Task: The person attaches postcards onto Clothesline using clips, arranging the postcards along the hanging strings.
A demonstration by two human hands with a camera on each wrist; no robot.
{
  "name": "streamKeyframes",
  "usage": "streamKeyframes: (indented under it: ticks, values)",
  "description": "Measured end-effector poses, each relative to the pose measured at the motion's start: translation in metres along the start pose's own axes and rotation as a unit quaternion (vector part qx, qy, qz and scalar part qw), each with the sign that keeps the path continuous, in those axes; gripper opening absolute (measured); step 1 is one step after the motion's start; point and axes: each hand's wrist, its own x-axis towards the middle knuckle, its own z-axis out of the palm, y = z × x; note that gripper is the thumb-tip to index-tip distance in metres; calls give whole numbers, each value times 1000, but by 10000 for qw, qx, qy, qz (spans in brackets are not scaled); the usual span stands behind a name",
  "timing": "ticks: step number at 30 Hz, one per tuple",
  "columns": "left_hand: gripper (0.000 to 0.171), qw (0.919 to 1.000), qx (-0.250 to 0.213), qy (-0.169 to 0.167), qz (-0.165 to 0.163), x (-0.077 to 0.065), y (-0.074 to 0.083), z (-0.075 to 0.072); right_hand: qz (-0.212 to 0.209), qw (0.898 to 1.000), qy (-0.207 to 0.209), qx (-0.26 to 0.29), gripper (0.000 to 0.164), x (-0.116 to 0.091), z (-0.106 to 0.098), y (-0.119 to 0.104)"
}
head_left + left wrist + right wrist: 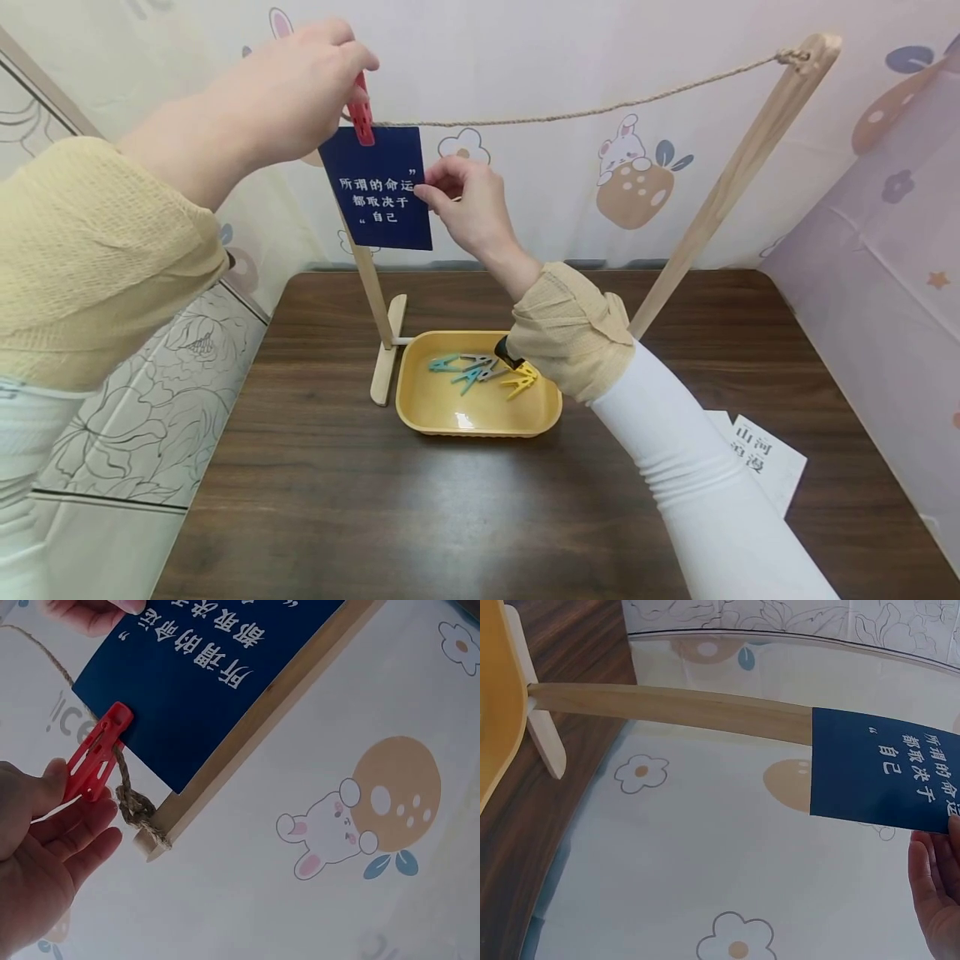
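A dark blue card with white characters hangs at the rope's left end, by the left wooden post. My left hand pinches a red clothespin between thumb and fingers; in the left wrist view the red clothespin sits over the card's top edge and the rope. My right hand holds the card's right edge between thumb and fingertips. In the right wrist view that hand shows only in part at the frame's edge.
A twine rope runs to the right wooden post. Beneath it a yellow tray holds blue, grey and yellow clothespins. White cards with dark characters lie on the brown table at right, partly behind my right arm.
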Motion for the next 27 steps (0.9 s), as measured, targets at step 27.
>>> streamKeyframes:
  ticks: [27]
  values:
    - [29, 8868, -1675, 4279, 494, -38, 14, 77, -269, 9990, 266, 217, 11, -26, -16, 30]
